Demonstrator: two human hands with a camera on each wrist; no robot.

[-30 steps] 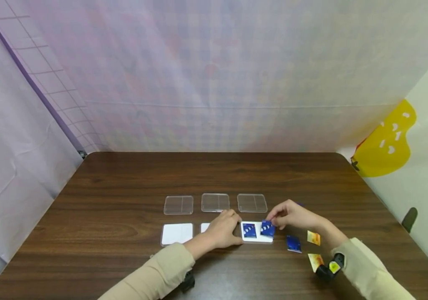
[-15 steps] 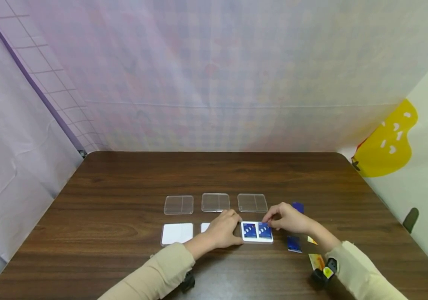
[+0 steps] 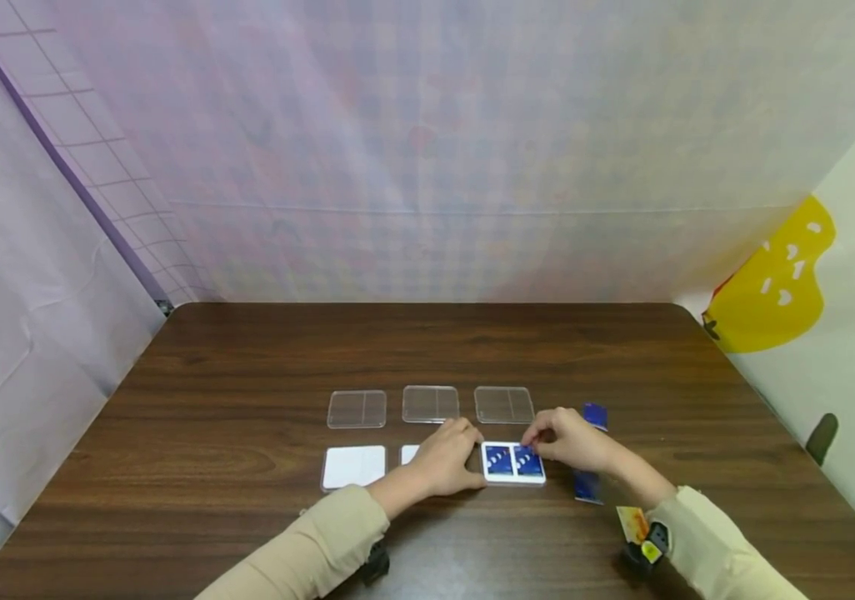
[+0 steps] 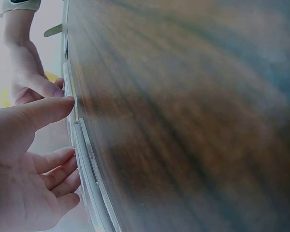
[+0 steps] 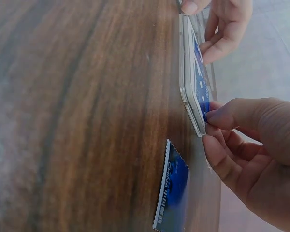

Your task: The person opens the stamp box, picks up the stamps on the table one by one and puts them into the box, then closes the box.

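One orange postage stamp [image 3: 631, 523] near right; farther, left hand [image 3: 444, 460] at white-lined case's [image 3: 513, 480] left edge, fingers apart; right hand [image 3: 570, 437] pinching blue postage stamp [image 3: 529, 464], just laid flat, both halves now filled; far, three clear plastic panels [image 3: 502, 406].

Right hand: your right hand [image 5: 261, 154] pinches the near end of a blue-and-white printed paper stamp [image 5: 202, 92], thumb on its face.
Case: that stamp lies on a flat, white insert [image 5: 189, 67] in a thin, clear plastic case [image 5: 181, 72], seen nearly edge-on.
Left hand: your left hand [image 5: 229, 26] touches the case's far end with its thumb.
Loose stamp: a dark blue, perforated stamp with pale lettering [image 5: 173, 191] lies apart on the brown wood-grain tabletop [image 5: 87, 121].
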